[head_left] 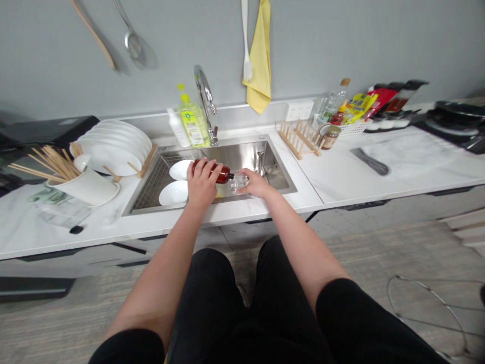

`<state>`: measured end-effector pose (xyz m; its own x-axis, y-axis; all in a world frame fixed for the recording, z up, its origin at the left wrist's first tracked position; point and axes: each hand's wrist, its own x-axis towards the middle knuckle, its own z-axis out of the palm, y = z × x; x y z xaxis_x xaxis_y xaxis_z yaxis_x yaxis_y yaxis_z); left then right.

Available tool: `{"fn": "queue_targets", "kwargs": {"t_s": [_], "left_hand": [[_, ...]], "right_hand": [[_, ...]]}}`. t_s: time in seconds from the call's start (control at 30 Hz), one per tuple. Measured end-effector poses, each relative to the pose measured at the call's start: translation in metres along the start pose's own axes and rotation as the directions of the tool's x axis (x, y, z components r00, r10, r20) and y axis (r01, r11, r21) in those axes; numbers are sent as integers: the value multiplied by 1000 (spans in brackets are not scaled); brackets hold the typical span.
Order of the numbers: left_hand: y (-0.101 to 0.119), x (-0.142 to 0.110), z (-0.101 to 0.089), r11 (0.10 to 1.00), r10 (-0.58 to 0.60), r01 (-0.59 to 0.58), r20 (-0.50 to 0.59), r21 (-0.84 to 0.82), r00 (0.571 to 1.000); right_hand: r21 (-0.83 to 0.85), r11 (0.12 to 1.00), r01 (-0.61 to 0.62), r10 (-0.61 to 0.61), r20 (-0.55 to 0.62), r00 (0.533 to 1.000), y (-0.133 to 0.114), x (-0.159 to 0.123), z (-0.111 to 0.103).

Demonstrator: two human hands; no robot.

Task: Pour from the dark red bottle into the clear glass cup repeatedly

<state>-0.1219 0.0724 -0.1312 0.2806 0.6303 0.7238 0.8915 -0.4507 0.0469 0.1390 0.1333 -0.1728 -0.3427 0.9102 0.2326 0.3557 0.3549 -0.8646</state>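
Observation:
Over the sink (282, 172), my left hand (202, 184) is wrapped round a reddish-brown bottle (223, 174). The bottle lies tilted on its side, its dark neck pointing right. Facing that neck, my right hand (254, 183) holds a small clear glass (238, 183). The bottle's mouth is at the glass's opening; whether they touch I cannot tell, nor can I make out any liquid in the glass. Left of my left hand, two white bowls (173, 193) sit in the sink, partly hidden by the hand and bottle.
Behind the sink stand a faucet (204, 96), a yellow-green soap bottle (193, 124) and a white bottle (178, 129). Racked plates (113, 144) and a chopstick holder (85, 187) are at left. At right are a wooden rack (299, 139), a jar (331, 137) and a condiment basket (354, 127).

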Motion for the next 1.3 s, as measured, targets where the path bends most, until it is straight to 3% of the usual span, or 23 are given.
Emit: {"fn": "queue_targets", "kwargs": {"t_s": [0.17,1.3], "left_hand": [[-2,3,-1,998,46,-45,-19,40,999],[1,21,-14,998,66,-67,50,14,997]], "right_hand": [[11,1000,12,-13,6,1000,0,0,0],[71,997,14,-13,-3,1000,4,1,0]]}}
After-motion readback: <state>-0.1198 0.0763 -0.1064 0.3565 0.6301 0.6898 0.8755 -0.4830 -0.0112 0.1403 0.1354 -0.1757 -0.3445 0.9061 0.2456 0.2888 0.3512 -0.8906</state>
